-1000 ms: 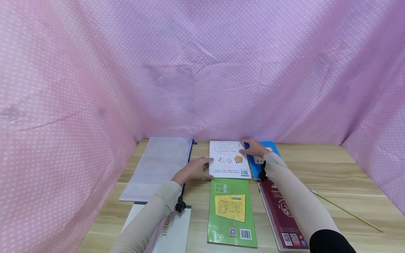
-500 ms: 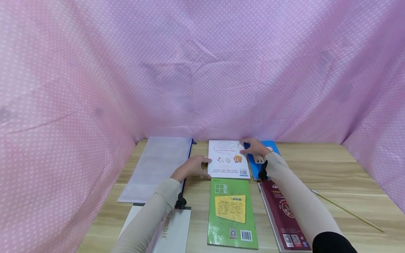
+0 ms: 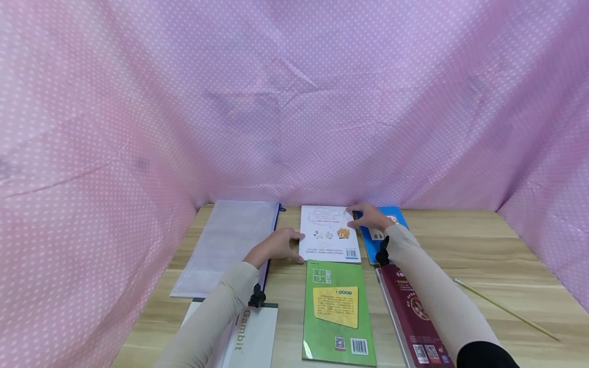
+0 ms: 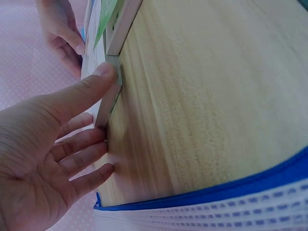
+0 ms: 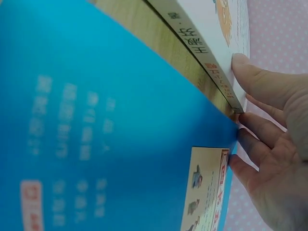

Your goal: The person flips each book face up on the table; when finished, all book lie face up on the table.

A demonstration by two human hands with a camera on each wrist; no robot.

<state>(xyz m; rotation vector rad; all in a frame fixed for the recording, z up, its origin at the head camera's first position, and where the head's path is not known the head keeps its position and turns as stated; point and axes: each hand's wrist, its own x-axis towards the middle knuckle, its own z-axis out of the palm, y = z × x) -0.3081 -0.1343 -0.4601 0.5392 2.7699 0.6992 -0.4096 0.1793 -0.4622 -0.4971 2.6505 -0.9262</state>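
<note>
A thin white book [image 3: 327,243] with small cartoon animals lies flat at the back middle of the table. At its left edge is my left hand [image 3: 277,244], thumb by the near corner and fingers extended along the side. My right hand [image 3: 371,216] touches the far right corner; in the right wrist view its thumb presses the white spine [image 5: 211,67] while the other fingers reach past the end. Beneath that hand lies a blue book [image 5: 130,106], a narrow gap from the white one. Directly in front of the white book is a green book [image 3: 338,273].
A translucent mesh zip pouch [image 3: 230,230] with blue trim lies left, behind a white "Gambit" packet [image 3: 255,337] partly under the left sleeve. A maroon book [image 3: 407,317] lies front right, near a thin stick [image 3: 506,309]. A pink dotted curtain [image 3: 294,128] hangs behind the table.
The white book has slid slightly left, with both hands moving along at its sides. Its gap to the blue book has widened a little. The other books stay in place.
</note>
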